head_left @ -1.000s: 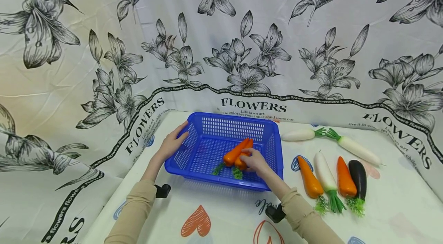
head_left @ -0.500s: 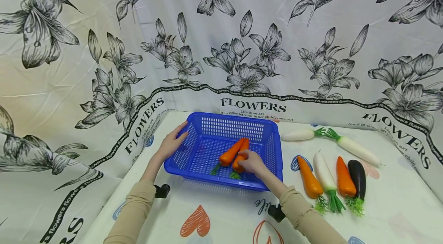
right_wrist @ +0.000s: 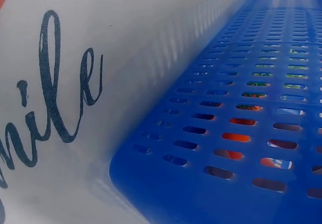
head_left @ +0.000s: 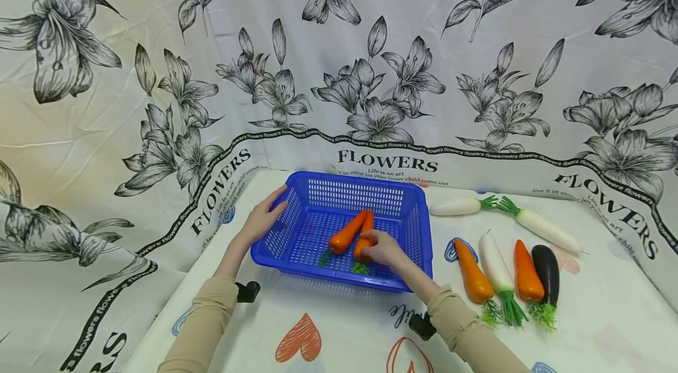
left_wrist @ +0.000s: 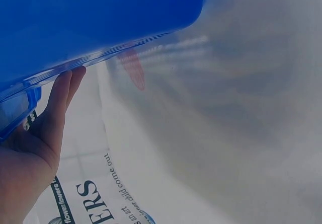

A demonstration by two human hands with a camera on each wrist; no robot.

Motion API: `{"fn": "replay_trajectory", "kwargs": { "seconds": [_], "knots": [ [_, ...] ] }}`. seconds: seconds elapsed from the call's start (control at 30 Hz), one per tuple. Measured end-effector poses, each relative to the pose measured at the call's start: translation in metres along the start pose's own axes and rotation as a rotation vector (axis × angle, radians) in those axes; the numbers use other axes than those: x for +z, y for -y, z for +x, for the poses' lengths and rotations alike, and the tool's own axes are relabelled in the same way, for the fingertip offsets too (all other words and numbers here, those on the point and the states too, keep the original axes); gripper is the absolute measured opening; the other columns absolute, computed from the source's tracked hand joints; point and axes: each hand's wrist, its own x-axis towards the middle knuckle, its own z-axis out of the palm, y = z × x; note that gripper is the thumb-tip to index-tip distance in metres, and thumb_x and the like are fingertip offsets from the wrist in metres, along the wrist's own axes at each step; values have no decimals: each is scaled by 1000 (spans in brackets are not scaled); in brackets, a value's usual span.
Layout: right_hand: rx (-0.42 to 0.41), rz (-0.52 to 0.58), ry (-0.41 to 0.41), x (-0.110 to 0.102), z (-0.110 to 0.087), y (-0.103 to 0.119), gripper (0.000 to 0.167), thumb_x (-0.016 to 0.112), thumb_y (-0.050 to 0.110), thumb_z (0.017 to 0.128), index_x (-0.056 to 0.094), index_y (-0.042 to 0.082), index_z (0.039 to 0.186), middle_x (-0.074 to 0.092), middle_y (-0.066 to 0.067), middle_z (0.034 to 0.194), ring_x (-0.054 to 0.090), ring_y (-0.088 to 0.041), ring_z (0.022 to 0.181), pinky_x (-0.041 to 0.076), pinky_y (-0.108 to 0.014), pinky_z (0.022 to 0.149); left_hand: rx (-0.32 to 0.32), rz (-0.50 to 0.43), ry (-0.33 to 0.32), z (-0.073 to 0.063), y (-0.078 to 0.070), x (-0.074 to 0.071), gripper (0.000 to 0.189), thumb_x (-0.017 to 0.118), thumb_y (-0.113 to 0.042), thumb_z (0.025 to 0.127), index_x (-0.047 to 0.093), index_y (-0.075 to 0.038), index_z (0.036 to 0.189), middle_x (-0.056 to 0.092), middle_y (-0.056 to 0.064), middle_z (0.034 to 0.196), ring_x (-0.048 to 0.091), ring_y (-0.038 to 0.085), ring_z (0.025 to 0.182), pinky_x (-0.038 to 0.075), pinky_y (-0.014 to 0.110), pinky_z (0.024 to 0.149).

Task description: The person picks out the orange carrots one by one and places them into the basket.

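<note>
In the head view, a blue plastic basket with slotted walls stands on the table and holds two orange carrots with green tops. My left hand grips its left rim, fingers along the outside and thumb over the edge. The left wrist view shows those fingers against the outer wall. Inside the basket, my right hand holds the right-hand carrot by its thick end, hiding part of it. The other carrot lies just left of it, their tips together. In the right wrist view, the basket wall hides my right hand.
Right of the basket lie a carrot, a white radish, another carrot and an eggplant. Two more radishes lie behind them, one left and one right. A flowered curtain hangs behind the table.
My right hand has shifted slightly left with its carrot, and the other carrot has slid left with it. My left hand and the basket have stayed in place.
</note>
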Motion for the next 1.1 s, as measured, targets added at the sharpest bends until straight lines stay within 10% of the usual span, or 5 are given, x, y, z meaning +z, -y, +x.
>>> {"fn": "replay_trajectory", "kwargs": {
  "seconds": [1.1],
  "knots": [
    [-22,8,7,0,0,-1,33,61,6,88,64,10,121,56,-22,126,55,-31,105,49,-39,81,0,-2,1,-1,-1,-1,55,41,-39,101,27,-21,151,29,12,155,30,41,140,25,60,112]
  ]
}}
